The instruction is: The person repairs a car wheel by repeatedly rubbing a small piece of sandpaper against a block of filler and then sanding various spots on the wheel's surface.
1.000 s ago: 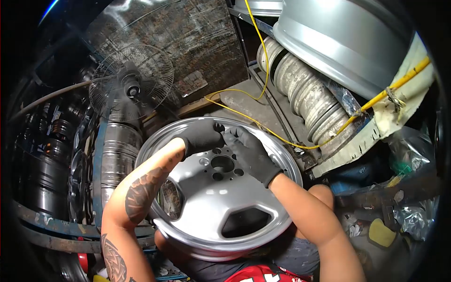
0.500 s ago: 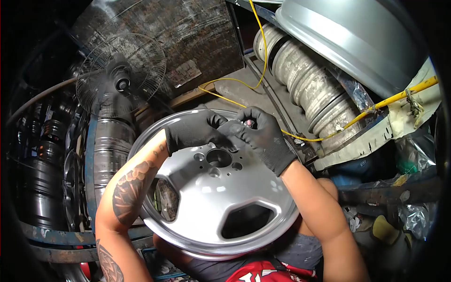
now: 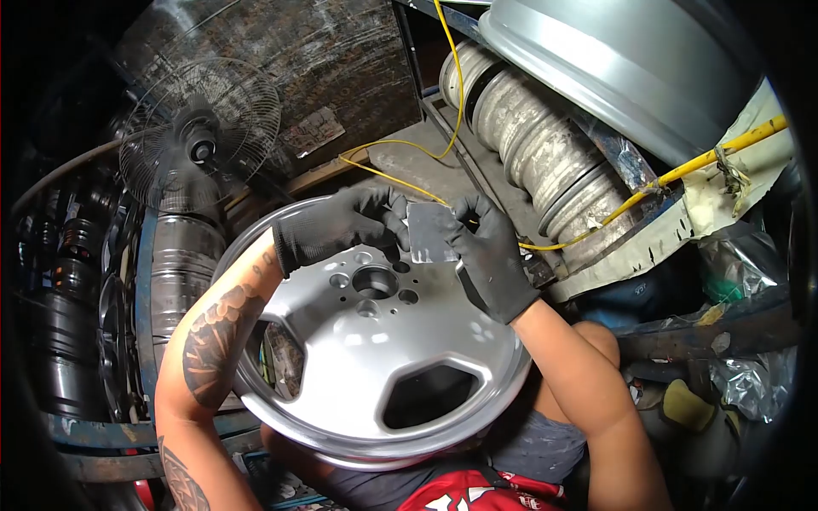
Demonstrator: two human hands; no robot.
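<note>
Silver-painted alloy wheel rim (image 3: 366, 358), five bolt holes, lies face up on the person's lap, near centre. Small grey rectangular sheet (image 3: 429, 232) is held over its far edge. Left hand (image 3: 336, 226), black glove, pinches the sheet's left edge; right hand (image 3: 492, 260), black glove, pinches its right edge. Black wire-caged fan (image 3: 198, 145), far left. Thin yellow cable (image 3: 400, 166), far side.

Two gloved hands, left hand (image 3: 336, 226) and right hand (image 3: 490, 255), holding one grey sheet (image 3: 429, 232); one silver rim (image 3: 358, 341) lying beneath; one fan (image 3: 200, 145) standing behind; one yellow cable (image 3: 443, 136) trailing.
</note>
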